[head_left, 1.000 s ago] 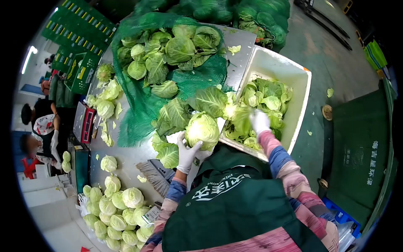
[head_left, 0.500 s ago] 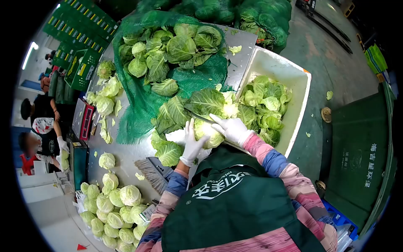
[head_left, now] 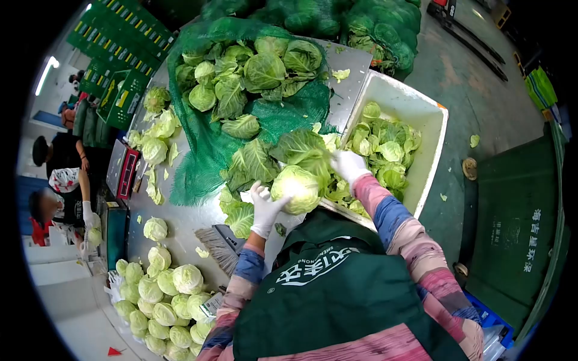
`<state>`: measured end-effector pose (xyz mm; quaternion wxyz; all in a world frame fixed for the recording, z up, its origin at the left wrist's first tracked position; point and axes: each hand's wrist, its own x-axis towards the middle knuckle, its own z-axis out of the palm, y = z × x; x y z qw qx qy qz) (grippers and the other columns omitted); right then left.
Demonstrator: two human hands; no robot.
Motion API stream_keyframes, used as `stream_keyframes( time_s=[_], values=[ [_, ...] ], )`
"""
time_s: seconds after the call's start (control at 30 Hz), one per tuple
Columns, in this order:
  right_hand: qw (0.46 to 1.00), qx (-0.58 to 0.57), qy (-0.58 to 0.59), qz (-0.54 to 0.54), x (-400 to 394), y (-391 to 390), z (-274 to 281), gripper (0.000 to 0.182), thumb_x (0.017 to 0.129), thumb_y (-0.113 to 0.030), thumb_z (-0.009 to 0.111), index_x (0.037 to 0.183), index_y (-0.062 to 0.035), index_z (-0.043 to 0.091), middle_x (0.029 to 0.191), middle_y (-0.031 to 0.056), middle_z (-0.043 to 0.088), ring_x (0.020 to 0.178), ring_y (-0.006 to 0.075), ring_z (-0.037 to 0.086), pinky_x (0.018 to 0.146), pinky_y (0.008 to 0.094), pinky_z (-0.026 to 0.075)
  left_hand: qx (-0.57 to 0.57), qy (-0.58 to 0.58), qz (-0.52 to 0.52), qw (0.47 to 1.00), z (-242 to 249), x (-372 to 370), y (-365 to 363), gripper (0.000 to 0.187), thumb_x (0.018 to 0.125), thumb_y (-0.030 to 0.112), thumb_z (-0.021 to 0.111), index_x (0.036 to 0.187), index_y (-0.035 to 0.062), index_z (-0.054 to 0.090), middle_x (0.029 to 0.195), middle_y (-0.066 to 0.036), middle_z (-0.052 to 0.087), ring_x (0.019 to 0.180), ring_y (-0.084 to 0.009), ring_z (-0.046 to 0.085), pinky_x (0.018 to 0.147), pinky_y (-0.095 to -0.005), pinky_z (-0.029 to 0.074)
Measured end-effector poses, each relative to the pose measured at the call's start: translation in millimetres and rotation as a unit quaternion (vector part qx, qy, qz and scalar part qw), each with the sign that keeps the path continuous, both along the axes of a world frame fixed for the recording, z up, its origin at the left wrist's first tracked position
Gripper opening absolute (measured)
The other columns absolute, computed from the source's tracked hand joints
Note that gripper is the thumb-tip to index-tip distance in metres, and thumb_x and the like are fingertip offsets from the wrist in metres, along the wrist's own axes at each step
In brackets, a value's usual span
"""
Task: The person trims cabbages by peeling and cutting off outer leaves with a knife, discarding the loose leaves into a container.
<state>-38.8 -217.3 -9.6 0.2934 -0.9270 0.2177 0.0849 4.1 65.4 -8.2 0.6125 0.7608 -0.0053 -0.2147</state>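
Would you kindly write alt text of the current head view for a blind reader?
A gloved left hand rests against a pale cabbage at a metal table, the right hand at a leaf beside it. A box of leaves stands right, piled cabbages lie lower left, and a green net holds more above.

The dark green waste bin between three and four o'clock carries white Chinese characters running down its wall, "海吉星环保", with a fainter print nearby too small to read. Near six o'clock, the wearer's dark green apron bears a large white logo with 农 legible, a folded line of Latin capitals showing "NONG", and a small ® mark. Print on the white card at seven o'clock and on the co-worker's apron near nine is too small to make out.
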Motion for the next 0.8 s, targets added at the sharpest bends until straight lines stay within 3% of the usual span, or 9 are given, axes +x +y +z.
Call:
stream_keyframes(
  time_s=[0.07, 0.13, 0.2, 0.27, 0.37, 0.43, 0.53, 0.6, 0.8],
  values=[
    [0.997, -0.014, 0.063, -0.053, -16.4, -20.3, -20.7, 0.031, 0.086, -0.04, 0.056, 0.096, -0.0131, 0.067, 0.087, 0.0164, 0.068, 0.083, 0.0352, 0.065, 0.073, 0.0444, 0.051, -0.012, 0.086, 0.065, 0.994, 24.4, -2.2, -3.1, 0.098, 0.066, 0.022, 0.086, 0.134, 0.0028, 0.018, 0.125, -0.02, 0.039, 0.109, -0.0317, 0.052, 0.09, -0.0379, 0.05],
    [0.995, -0.051, 0.052, -0.072, -21.3, -16.9, -18.4, 0.031, 0.086, -0.04, 0.057, 0.099, -0.0122, 0.065, 0.086, 0.0161, 0.068, 0.082, 0.0348, 0.065, 0.073, 0.0439, 0.051, -0.075, 0.279, 0.114, 0.951, 48.0, -7.2, -13.2, 0.095, 0.069, 0.028, 0.084, 0.133, 0.003, 0.018, 0.123, -0.02, 0.042, 0.107, -0.031, 0.054, 0.085, -0.0363, 0.052],
    [0.997, -0.011, 0.022, -0.073, -18.9, -1.0, 8.6, 0.038, 0.091, -0.042, 0.052, 0.11, -0.0103, 0.059, 0.084, 0.0162, 0.068, 0.079, 0.0346, 0.066, 0.071, 0.0445, 0.052, -0.059, 0.261, 0.139, 0.954, 51.0, -7.5, -19.9, 0.089, 0.072, 0.031, 0.082, 0.13, 0.0003, 0.022, 0.12, -0.02, 0.046, 0.107, -0.0298, 0.054, 0.087, -0.0374, 0.051],
    [0.994, 0.025, -0.104, -0.013, -17.6, 16.5, -1.0, 0.045, 0.092, -0.047, 0.048, 0.121, -0.0125, 0.055, 0.081, 0.017, 0.067, 0.075, 0.0348, 0.065, 0.068, 0.0445, 0.051, -0.021, 0.124, 0.107, 0.986, 29.3, -4.1, -17.2, 0.081, 0.072, 0.026, 0.082, 0.126, -0.0032, 0.029, 0.122, -0.02, 0.046, 0.107, -0.0271, 0.055, 0.089, -0.0368, 0.05],
    [0.977, 0.014, -0.199, 0.081, -9.1, 36.7, 30.3, 0.051, 0.092, -0.051, 0.046, 0.134, -0.0212, 0.047, 0.074, 0.0169, 0.066, 0.065, 0.0351, 0.063, 0.062, 0.0439, 0.05, -0.065, 0.041, 0.054, 0.996, 33.7, -2.4, -26.5, 0.072, 0.071, 0.016, 0.082, 0.123, -0.0046, 0.037, 0.122, -0.018, 0.049, 0.108, -0.0234, 0.055, 0.092, -0.0335, 0.048],
    [0.977, 0.01, -0.171, 0.125, -9.6, 40.2, 42.0, 0.052, 0.092, -0.052, 0.045, 0.135, -0.0225, 0.046, 0.073, 0.0167, 0.065, 0.065, 0.0357, 0.063, 0.061, 0.044, 0.049, -0.061, -0.019, -0.02, 0.998, 35.3, 1.2, -31.4, 0.067, 0.071, 0.012, 0.08, 0.122, -0.0041, 0.04, 0.117, -0.016, 0.054, 0.108, -0.0206, 0.055, 0.094, -0.0312, 0.045],
    [0.974, -0.008, -0.11, 0.196, -12.2, 47.7, 47.6, 0.058, 0.093, -0.055, 0.04, 0.139, -0.0194, 0.041, 0.074, 0.0167, 0.065, 0.065, 0.0361, 0.063, 0.061, 0.0441, 0.049, -0.041, -0.046, -0.023, 0.998, 20.2, 7.1, -35.4, 0.066, 0.072, 0.013, 0.08, 0.123, -0.0046, 0.041, 0.116, -0.016, 0.055, 0.107, -0.02, 0.055, 0.093, -0.031, 0.045],
    [0.983, -0.026, -0.041, 0.175, -15.5, 52.6, 60.7, 0.06, 0.094, -0.054, 0.038, 0.14, -0.0156, 0.039, 0.079, 0.0164, 0.066, 0.066, 0.0354, 0.064, 0.061, 0.0446, 0.05, -0.039, -0.052, -0.018, 0.998, 16.1, 7.4, -36.6, 0.065, 0.073, 0.015, 0.079, 0.123, -0.0051, 0.043, 0.117, -0.016, 0.055, 0.107, -0.0208, 0.055, 0.093, -0.0316, 0.044],
    [0.987, -0.038, -0.029, 0.155, -22.3, 59.2, 62.0, 0.061, 0.095, -0.053, 0.035, 0.14, -0.0119, 0.035, 0.088, 0.0166, 0.067, 0.071, 0.0347, 0.065, 0.06, 0.0447, 0.051, 0.059, -0.125, -0.036, 0.99, 5.1, 6.1, -36.0, 0.054, 0.081, 0.013, 0.072, 0.126, -0.0063, 0.048, 0.117, -0.014, 0.059, 0.106, -0.0177, 0.056, 0.091, -0.029, 0.045]
  ],
)
